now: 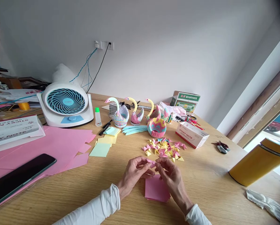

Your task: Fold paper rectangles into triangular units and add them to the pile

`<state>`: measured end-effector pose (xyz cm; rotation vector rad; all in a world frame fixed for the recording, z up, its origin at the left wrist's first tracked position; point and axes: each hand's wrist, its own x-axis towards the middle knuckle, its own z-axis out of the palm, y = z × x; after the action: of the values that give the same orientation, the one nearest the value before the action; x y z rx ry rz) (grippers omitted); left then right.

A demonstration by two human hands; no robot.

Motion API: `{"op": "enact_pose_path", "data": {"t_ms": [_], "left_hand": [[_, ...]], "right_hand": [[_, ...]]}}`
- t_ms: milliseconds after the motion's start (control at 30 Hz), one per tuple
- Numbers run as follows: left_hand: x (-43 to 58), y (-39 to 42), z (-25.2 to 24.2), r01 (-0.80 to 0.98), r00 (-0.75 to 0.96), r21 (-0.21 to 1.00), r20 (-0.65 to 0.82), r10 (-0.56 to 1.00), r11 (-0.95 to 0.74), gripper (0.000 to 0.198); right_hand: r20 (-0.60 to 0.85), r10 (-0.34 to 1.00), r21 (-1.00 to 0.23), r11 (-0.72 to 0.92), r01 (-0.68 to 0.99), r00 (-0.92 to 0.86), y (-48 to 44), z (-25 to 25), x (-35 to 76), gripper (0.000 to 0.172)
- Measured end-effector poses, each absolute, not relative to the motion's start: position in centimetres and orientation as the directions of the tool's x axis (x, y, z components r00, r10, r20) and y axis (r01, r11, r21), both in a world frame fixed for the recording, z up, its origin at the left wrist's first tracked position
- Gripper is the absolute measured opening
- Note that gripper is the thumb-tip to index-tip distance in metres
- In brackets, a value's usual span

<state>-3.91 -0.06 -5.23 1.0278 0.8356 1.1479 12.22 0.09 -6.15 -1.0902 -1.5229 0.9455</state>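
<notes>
Between my two hands is a small folded piece of pink paper (150, 162). My left hand (138, 171) pinches its left end, and my right hand (169, 172) pinches the right end. Directly below them on the table lies a stack of square pink sticky notes (157, 189). Just beyond my fingers spreads a loose pile of folded paper triangles (164, 148) in pink, yellow and blue. Behind that pile sits a round basket of interlocked paper pieces (156, 127). Several paper swans (121, 115) with curved necks stand farther back.
A white fan (66, 103), pink sheets (60, 143) and a dark phone (20, 178) occupy the left side. Pale note sheets (100, 149) and a glue bottle (98, 117) lie nearer the middle. On the right are a sticky note box (191, 135), a small cutter (221, 147) and a yellow flask (257, 164).
</notes>
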Motion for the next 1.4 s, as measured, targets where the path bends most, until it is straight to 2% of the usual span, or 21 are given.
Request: {"op": "enact_pose_path", "data": {"t_ms": [133, 333, 600, 967, 1100, 1400], "left_hand": [[-4.0, 0.0, -5.6, -0.247, 0.254, 0.969, 0.060, 0.965, 0.004, 0.035], [-3.8, -0.1, -5.8, -0.206, 0.276, 0.978, 0.075, 0.958, -0.018, 0.034], [-3.8, -0.5, -5.1, -0.278, 0.251, 0.957, -0.007, 0.968, 0.079, 0.035], [-4.0, -0.1, -5.6, -0.434, 0.286, 0.881, -0.062, 0.956, 0.188, 0.032], [-4.1, 0.1, -5.8, -0.403, 0.254, 0.904, -0.037, 0.966, 0.141, 0.033], [-4.1, 0.0, -5.5, -0.289, 0.250, 0.954, -0.007, 0.968, 0.082, 0.035]], "right_hand": [[0.427, 0.892, -0.804, 0.450, 0.388, -0.149, -0.4, -5.4, 12.2, 0.023], [0.449, 0.880, -0.761, 0.468, 0.449, -0.156, -0.6, -5.0, 11.9, 0.019], [0.351, 0.929, -0.857, 0.369, 0.359, -0.118, -0.2, -5.8, 12.2, 0.031], [0.235, 0.955, -0.923, 0.278, 0.266, -0.183, 0.3, -6.6, 12.4, 0.037], [0.181, 0.963, -0.950, 0.224, 0.218, -0.200, 0.1, -6.3, 12.2, 0.040], [0.171, 0.964, -0.948, 0.218, 0.233, -0.205, 0.0, -5.8, 12.2, 0.040]]}}
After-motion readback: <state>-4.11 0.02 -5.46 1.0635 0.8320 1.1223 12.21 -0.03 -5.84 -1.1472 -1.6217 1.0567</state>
